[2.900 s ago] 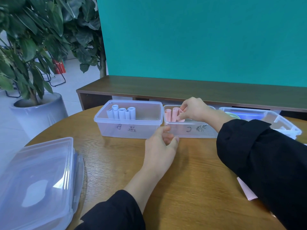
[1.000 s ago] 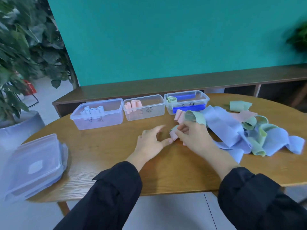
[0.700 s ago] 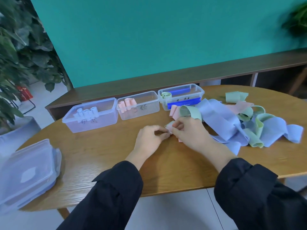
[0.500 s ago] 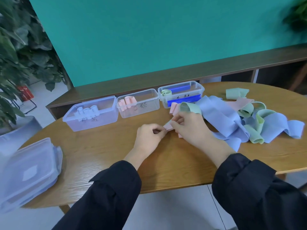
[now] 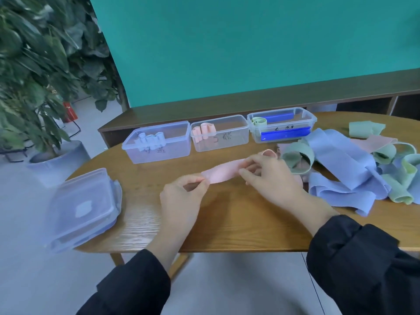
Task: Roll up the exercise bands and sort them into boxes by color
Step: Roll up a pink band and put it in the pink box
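Pink band [image 5: 223, 172], teal wall [image 5: 227, 46]

Handwritten labels on the boxes [image 5: 219, 134] blur beyond reading.

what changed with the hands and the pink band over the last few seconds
The right hand left the middle box for the pile and, with the left hand, took hold of a pink band; it is now drawn out flat between them. The three boxes, their rolls and the lids stayed as they were.
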A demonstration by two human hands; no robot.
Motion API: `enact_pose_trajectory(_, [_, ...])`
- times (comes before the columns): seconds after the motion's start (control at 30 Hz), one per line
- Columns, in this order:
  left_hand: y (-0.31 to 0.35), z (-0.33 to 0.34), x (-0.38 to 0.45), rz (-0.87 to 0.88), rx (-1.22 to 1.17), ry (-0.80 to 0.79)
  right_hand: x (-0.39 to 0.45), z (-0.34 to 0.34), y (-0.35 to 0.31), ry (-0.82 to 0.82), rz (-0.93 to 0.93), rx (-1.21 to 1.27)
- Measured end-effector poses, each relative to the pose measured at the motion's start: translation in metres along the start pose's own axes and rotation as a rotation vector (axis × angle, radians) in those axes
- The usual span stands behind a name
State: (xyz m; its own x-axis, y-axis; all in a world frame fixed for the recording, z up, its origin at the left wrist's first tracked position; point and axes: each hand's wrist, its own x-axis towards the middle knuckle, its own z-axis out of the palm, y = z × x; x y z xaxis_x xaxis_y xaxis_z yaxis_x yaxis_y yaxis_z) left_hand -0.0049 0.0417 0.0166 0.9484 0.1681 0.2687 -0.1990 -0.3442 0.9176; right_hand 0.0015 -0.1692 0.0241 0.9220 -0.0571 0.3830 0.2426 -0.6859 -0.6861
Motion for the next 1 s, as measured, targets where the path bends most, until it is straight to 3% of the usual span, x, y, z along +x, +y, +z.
enact_pose_trajectory(0.2, [-0.006,-0.017,-0.003,-0.049,-0.168,0.148,0.000,0.021,-0.026,-0.083,-0.053,0.075])
enact_pose_trajectory(0.33, [-0.001,-0.035,0.009,-0.003,-0.224,0.210,0.003,0.030,-0.040,-0.049,-0.090,0.088])
enact_pose_trajectory(0.5, [0.009,-0.053,0.022,0.113,-0.308,0.090,0.019,0.037,-0.062,0.068,-0.183,0.118])
enact_pose_trajectory(0.77, [0.032,-0.067,0.030,0.216,-0.443,-0.022,0.031,0.035,-0.098,-0.187,-0.226,0.457])
enact_pose_trajectory(1.0, [0.052,-0.075,0.014,0.242,-0.495,-0.027,0.018,0.009,-0.133,-0.041,-0.267,0.726])
